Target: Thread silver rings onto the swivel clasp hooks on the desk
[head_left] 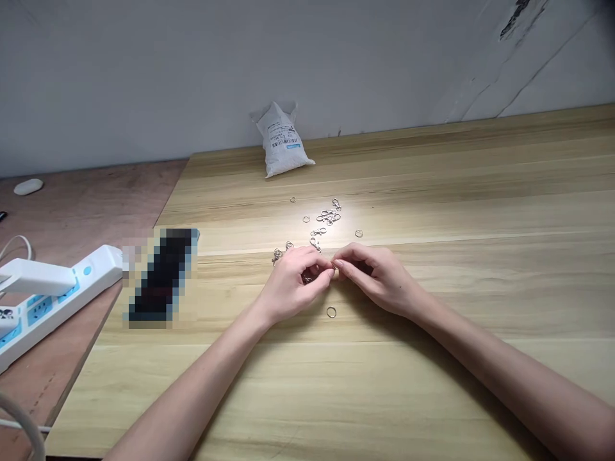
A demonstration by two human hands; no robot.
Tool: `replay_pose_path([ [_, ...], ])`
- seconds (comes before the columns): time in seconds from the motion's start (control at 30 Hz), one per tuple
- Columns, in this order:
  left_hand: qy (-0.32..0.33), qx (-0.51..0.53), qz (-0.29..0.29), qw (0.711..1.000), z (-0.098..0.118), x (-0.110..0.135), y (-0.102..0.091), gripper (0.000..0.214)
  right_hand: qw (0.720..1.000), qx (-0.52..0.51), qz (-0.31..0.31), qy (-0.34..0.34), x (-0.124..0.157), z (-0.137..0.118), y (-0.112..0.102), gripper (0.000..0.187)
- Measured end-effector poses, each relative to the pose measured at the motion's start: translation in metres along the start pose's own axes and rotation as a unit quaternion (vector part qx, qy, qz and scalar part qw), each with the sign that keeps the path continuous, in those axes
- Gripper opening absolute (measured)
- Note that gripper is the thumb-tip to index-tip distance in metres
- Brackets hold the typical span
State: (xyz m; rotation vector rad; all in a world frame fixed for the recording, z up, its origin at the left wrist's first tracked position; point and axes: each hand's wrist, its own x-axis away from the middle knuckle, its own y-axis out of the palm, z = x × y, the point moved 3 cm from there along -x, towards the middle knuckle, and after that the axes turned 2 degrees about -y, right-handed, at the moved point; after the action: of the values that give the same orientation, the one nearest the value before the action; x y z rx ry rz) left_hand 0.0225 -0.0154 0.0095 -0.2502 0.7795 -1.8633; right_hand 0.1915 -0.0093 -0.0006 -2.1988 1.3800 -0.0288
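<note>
My left hand (295, 282) and my right hand (377, 272) meet over the middle of the table, thumb and forefinger of each pinched together. Between the fingertips is a small metal key ring (335, 264), mostly covered by the fingers. Through the gap of my left hand a metal swivel clasp (308, 277) shows; whether it is held or lies on the table I cannot tell. Just beyond the hands lie several silver swivel clasps (328, 216) and a loose clasp (314, 244). A bare key ring (331, 312) lies in front of the hands.
More rings lie farther back, one ring (359, 234) to the right. Clasps with rings (277, 255) sit left of my left hand. A white plastic packet (283, 144) stands near the wall. At left are a blurred dark phone-like object (161, 275) and a power strip (103, 262).
</note>
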Motion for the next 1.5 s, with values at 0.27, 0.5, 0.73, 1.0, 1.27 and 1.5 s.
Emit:
replay_pose_path([
  [0.27,-0.088,0.143,0.025,0.985,-0.002,0.003,0.004,0.013,0.998,-0.054,0.029,0.008,0.0,0.003,0.004,0.015],
  [0.5,-0.08,0.148,0.036,0.985,-0.003,0.004,0.002,0.011,0.998,-0.061,0.031,0.003,0.002,0.001,0.005,0.015],
  [0.73,-0.027,0.059,0.054,0.996,0.0,0.005,-0.002,0.01,0.999,-0.046,0.018,0.008,-0.001,-0.002,0.001,0.018],
  [1.0,-0.077,0.195,0.033,0.977,-0.004,0.006,0.002,0.014,0.996,0.033,0.056,-0.067,0.002,-0.005,0.0,0.014],
  [1.27,-0.095,0.228,0.025,0.969,-0.004,0.005,0.003,0.014,0.991,0.078,0.062,-0.088,0.001,-0.008,0.0,0.014],
  [1.5,-0.103,0.226,0.027,0.968,-0.005,0.004,0.003,0.015,0.989,0.098,0.065,-0.085,0.003,-0.007,0.002,0.017],
])
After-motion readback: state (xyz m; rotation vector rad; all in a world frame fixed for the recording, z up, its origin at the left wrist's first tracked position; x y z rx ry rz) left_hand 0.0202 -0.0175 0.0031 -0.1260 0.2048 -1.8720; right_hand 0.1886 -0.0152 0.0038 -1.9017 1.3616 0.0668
